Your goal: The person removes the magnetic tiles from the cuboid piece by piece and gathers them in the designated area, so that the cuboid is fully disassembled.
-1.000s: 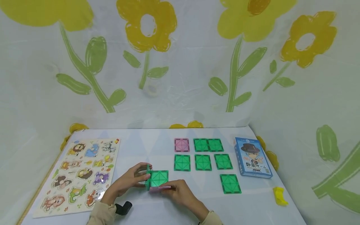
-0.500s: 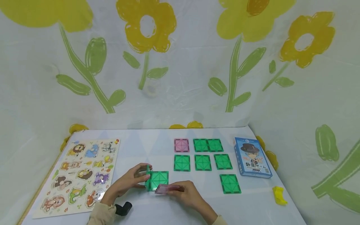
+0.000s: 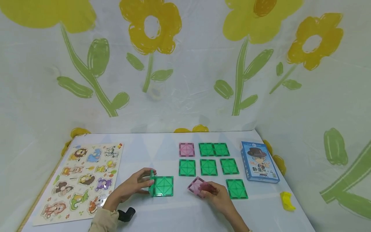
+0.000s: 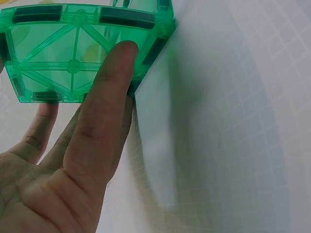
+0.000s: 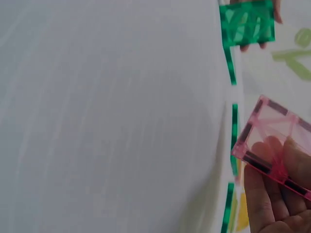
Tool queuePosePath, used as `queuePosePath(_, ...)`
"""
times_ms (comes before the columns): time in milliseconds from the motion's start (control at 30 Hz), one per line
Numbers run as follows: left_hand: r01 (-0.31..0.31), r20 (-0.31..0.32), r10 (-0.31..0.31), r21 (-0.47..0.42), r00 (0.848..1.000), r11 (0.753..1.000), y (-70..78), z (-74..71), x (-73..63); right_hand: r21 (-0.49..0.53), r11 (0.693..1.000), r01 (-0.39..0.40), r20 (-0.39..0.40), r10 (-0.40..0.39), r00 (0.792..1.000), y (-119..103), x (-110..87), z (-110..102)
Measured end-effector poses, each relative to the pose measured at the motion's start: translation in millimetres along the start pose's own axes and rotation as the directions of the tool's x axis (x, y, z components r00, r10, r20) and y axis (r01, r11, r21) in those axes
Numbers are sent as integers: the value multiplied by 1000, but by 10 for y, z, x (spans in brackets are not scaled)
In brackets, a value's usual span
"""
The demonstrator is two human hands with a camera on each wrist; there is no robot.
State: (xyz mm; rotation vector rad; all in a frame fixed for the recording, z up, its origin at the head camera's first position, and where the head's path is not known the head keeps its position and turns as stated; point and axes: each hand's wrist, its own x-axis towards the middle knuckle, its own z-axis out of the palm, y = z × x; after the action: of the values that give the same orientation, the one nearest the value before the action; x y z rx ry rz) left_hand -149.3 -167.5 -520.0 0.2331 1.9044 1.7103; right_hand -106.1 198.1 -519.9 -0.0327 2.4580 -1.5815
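My left hand point(image 3: 138, 184) holds an upright green magnetic tile point(image 4: 51, 60) between thumb and fingers. That tile stands along the left edge of a flat green magnetic tile point(image 3: 164, 186) on the table. To the right, my right hand point(image 3: 218, 195) pinches a pink magnetic tile point(image 3: 196, 186) by one side, tilted and held in front of the rows of tiles. In the right wrist view, thumb and fingers grip this pink tile point(image 5: 272, 131), and the upright green tile point(image 5: 248, 23) shows at the top with left-hand fingers around it.
Behind lie a pink tile point(image 3: 186, 149) and several green tiles point(image 3: 208, 167) in rows. An animal puzzle board point(image 3: 82, 183) lies at left, a black curved object point(image 3: 126, 214) beside the left wrist. At right are a blue game box point(image 3: 260, 162) and a yellow piece point(image 3: 287, 201).
The right hand has drawn the pink tile away from the front edge of the flat green tile and carried it to the right. The left hand has stayed in place.
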Motion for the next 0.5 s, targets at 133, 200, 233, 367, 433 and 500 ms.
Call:
queuePosePath(133,-5,1,5,-8,1000,1000,13,-16,-37,1,998,-65,-91,65,994,16,-29,-140)
queuePosePath(200,-5,-11,5,-7,1000,1000,14,-38,-62,-30,997,-77,-141,72,987,29,-35,-199)
queuePosePath(233,-6,-19,6,-4,1000,1000,14,-51,-77,-45,996,-82,-162,74,984,38,-37,-223)
queuePosePath(367,-1,-41,1,-4,999,1000,-2,-104,-121,-78,994,-79,-202,62,978,63,-48,-297)
queuePosePath(433,-1,-42,1,-7,999,1000,-11,-123,-133,-104,992,-76,-191,55,980,70,-61,-322)
queuePosePath(500,-8,-37,8,-8,999,1000,-18,-139,-139,-141,988,-59,-170,35,985,76,-79,-345)
